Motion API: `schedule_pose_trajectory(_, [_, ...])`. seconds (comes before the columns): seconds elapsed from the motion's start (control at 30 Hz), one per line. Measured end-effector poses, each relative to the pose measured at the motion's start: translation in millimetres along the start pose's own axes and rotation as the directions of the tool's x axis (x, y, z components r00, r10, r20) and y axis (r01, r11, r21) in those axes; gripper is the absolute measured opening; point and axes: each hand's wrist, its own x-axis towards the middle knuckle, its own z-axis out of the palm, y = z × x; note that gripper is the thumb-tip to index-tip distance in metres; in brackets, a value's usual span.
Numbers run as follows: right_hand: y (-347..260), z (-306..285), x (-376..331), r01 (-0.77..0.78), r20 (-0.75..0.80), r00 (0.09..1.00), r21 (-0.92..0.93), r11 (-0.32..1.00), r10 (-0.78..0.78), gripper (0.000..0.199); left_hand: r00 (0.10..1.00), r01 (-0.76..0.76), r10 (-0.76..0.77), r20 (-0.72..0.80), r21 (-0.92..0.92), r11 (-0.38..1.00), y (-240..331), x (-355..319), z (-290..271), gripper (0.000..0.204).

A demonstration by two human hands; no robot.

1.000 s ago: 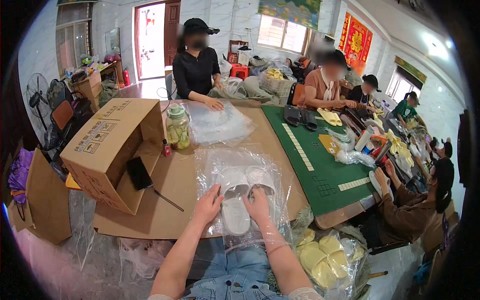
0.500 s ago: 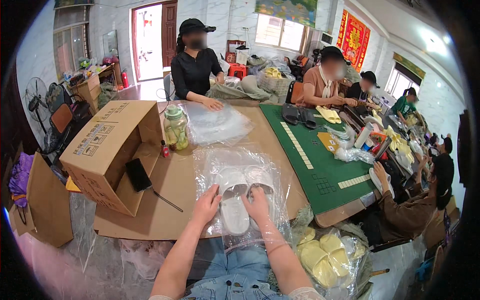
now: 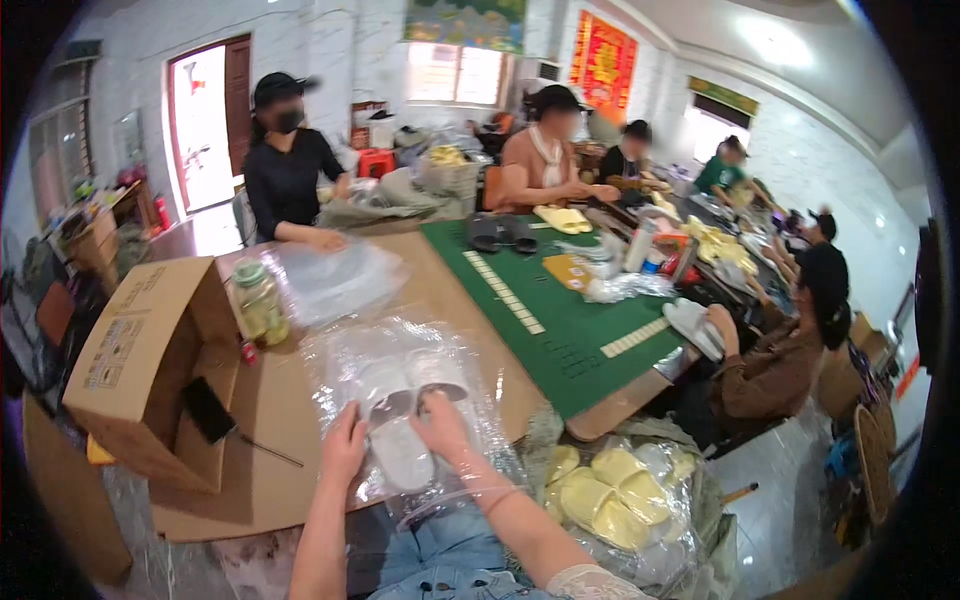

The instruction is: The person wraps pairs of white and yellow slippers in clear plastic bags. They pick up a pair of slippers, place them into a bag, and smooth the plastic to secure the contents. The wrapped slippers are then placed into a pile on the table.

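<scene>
A pair of white slippers (image 3: 402, 452) lies side by side in a clear plastic bag (image 3: 330, 380) at the table's near edge. My left hand (image 3: 343, 445) is closed at the bag's left side, against the left slipper. Reaching in over the near end, my right hand (image 3: 440, 428) grips the right slipper near its strap and covers part of it. The bag's near edge crosses my right wrist, so this hand seems to be inside the bag. Beyond them lies a stack of clear bags (image 3: 335, 280).
An open cardboard box (image 3: 130, 350) with a black phone (image 3: 208, 410) stands left, beside a glass jar (image 3: 260, 305). Bagged yellow slippers (image 3: 610, 495) lie low right. Co-workers sit around a green mat (image 3: 560, 370); one person (image 3: 290, 180) touches the bag stack.
My view has swung to the right, so everything sits further left. Both hands stay at the bagged slippers. At the right, a co-worker's white slipper shows more fully.
</scene>
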Motion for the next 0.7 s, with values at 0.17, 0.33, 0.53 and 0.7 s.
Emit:
schedule_pose_trajectory(0.17, [1.9, -7.3, -2.3, 0.006, -0.004, 1.000, -0.017, 1.000, -0.006, 0.045, 1.000, -0.016, 0.016, 0.013, 0.036, 0.999, 0.8, 1.4, 6.6, 0.047])
schedule_pose_trajectory(0.33, [-1.4, -6.7, -2.5, 0.007, -0.031, 0.999, 0.018, 1.000, -0.007, 0.040, 0.999, -0.014, 0.012, 0.037, 0.044, 0.999, 4.0, -0.1, -0.1, 0.048])
schedule_pose_trajectory(0.53, [1.3, -5.7, -4.3, 0.011, -0.051, 0.999, -0.012, 1.000, -0.011, 0.049, 0.999, -0.019, 0.017, 0.033, 0.038, 0.999, 0.0, 2.5, 4.4, 0.047])
schedule_pose_trajectory(0.7, [-5.8, -9.1, -4.4, -0.028, -0.020, 0.999, 0.005, 1.000, 0.028, 0.048, 0.999, -0.017, 0.016, 0.035, 0.027, 0.999, -3.7, 3.0, 4.5, 0.047])
